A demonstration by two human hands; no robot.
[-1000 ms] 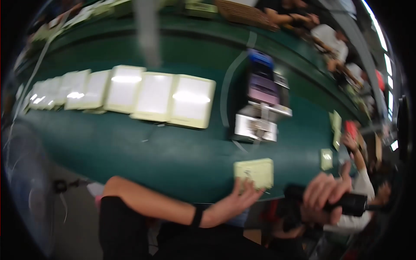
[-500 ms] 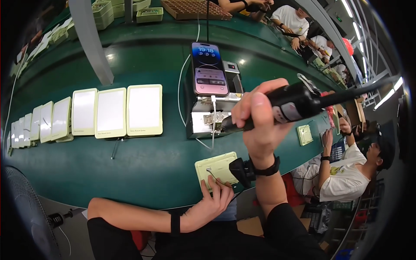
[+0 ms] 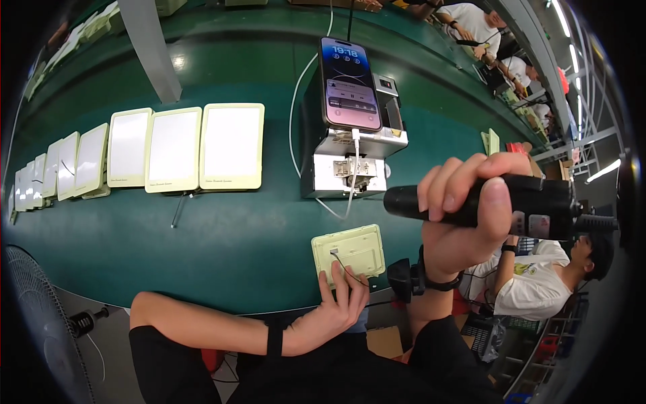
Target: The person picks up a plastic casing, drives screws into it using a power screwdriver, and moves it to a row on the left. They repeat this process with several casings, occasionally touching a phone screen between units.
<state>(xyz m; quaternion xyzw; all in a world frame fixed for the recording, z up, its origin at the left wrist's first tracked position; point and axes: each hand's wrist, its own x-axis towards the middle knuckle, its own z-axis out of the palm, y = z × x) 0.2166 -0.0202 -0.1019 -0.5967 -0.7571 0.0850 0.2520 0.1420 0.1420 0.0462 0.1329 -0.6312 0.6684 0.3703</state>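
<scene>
Near the front edge of the table lies a pale green plastic casing (image 3: 361, 250), with a thin dark wire running from a small light connector on it. My left hand (image 3: 328, 315) holds the casing at its near side, fingers lying over the face and wire; its thumb is not clearly seen. Raised to the right of the casing, my right hand (image 3: 471, 215) is wrapped around a black electric screwdriver (image 3: 542, 195). The tool lies roughly level, its narrow end to the left and its cable end to the right. No bit can be made out at the tip.
Beyond the casing stands a metal box-shaped machine (image 3: 325, 180) with a phone (image 3: 350, 84) leaning on it and a white cable. Several pale green framed white panels (image 3: 232, 147) form a row at left. A fan (image 3: 40, 323) stands lower left; a co-worker (image 3: 538, 279) sits right.
My right hand has drawn the screwdriver right and away from the machine's front, turning it nearly level. My left hand stays on the casing. The whole view has shifted slightly.
</scene>
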